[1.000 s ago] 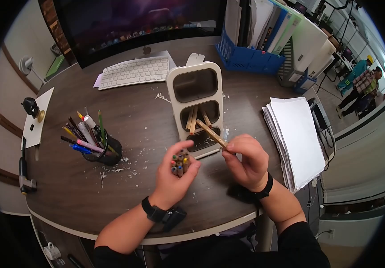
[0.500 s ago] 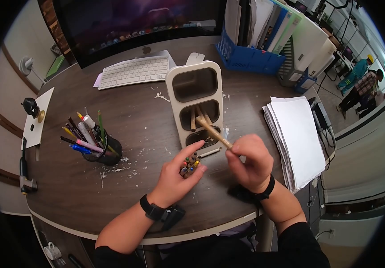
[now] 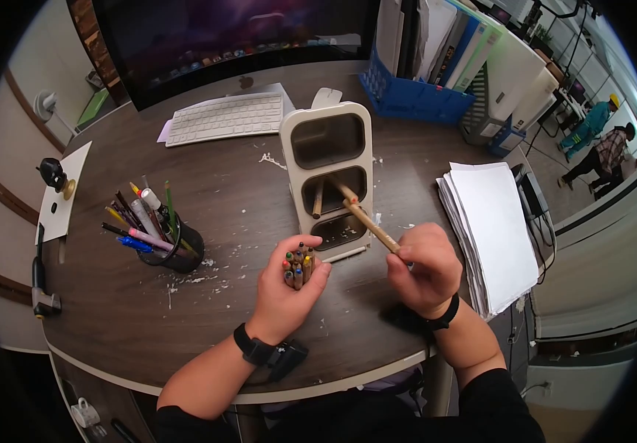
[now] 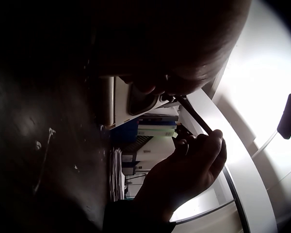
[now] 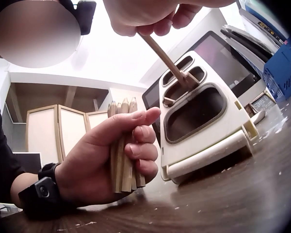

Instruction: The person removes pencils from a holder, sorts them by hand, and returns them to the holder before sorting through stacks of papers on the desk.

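Observation:
My left hand grips an upright bundle of coloured pencils, their sharpened tips showing above the fingers. In the right wrist view, its fingers curl round the bundle's wooden barrels. A single wooden pencil is pinched between thumb and fingers of my right hand. That pencil slants up toward the middle compartment of a cream three-compartment organizer, its far end overlapping the compartment's lower rim. More pencils lean inside that compartment, ends sticking out. The left wrist view is dark.
On the left stands a black mesh cup full of pens. A keyboard and monitor lie behind. To the right are a paper stack and a blue file basket. White scraps dot the desk.
My right hand has moved a little right and down with its pencil. The pencils in the middle compartment have shifted. My left hand dipped right, then returned left, still holding the bundle.

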A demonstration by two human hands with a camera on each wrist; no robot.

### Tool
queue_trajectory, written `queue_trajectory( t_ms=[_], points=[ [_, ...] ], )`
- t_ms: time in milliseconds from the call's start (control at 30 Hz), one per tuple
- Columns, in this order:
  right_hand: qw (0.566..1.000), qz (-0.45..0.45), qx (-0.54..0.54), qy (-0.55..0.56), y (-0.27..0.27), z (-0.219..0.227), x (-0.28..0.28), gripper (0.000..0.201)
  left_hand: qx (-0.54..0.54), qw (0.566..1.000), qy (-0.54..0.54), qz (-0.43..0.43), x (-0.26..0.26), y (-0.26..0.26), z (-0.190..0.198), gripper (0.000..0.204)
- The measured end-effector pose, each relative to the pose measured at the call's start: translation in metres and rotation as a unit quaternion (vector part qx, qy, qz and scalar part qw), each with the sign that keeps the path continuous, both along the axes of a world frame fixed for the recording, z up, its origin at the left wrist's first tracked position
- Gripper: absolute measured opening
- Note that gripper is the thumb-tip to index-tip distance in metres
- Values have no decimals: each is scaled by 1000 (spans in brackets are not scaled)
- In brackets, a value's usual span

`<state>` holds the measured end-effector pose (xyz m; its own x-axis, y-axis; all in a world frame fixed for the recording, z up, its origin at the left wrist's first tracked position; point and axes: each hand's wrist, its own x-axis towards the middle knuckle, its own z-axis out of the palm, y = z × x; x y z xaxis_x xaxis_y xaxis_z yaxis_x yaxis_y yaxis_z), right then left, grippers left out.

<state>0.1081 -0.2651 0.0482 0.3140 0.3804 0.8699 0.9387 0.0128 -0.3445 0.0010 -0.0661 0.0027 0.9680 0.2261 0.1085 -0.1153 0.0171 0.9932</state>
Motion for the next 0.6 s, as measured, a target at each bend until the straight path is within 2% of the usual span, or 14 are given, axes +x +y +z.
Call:
queue_trajectory(
  t_ms=[100, 133, 167, 200, 333, 400, 433, 500, 533, 600],
  points=[
    [999, 37, 14, 16, -4, 0, -1, 34, -16, 1000, -8, 11, 0, -2, 4, 38],
    [996, 82, -15, 26, -4, -1, -2, 30, -16, 1000, -8, 10, 1, -3, 6, 38],
    [990, 128, -44, 37, -4, -2, -4, 28, 37, 999, -36, 13, 2, -3, 8, 32],
    [989, 137, -36, 51, -1, -3, -7, 31, 90, 994, -63, 15, 2, -3, 9, 26],
    [988, 106, 8, 113, 9, -15, -11, 35, 129, 991, -28, -30, -2, 1, 8, 17],
    [995, 89, -15, 33, 18, -10, -5, 44, 113, 993, -18, -44, -5, 1, 7, 16],
    [995, 89, -14, 32, 17, -4, -4, 44, 97, 994, -8, -60, -6, 1, 7, 16],
    [979, 74, -183, -59, 15, 10, -4, 53, 108, 992, -41, -54, -5, 1, 6, 17],
    [978, 81, -185, -49, 19, 6, -4, 59, 119, 989, -75, -49, -5, 0, 5, 19],
    [982, 70, -173, -38, 20, 1, -5, 58, 116, 989, -79, -46, -5, 0, 6, 19]
  ],
)
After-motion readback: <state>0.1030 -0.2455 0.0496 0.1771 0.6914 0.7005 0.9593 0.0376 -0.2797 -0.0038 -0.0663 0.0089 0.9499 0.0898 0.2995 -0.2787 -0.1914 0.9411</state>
